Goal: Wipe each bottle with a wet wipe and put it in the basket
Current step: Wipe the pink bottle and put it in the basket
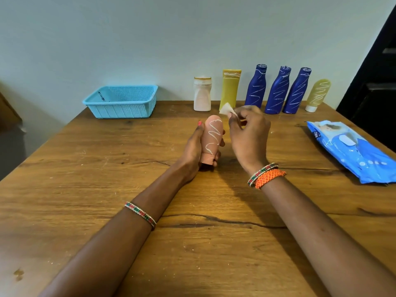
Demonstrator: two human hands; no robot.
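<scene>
Wooden table, brown, scratched, with dark cracks running across the grain, pushed against a plain pale wall. Dark door or cabinet at the right edge. At the far left a brownish shape, too cropped to identify. Soft, even light.

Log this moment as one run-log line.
left hand: grips pink bottle | right hand: pinches wet wipe | white squiggle unwiped | basket: no bottles
</scene>
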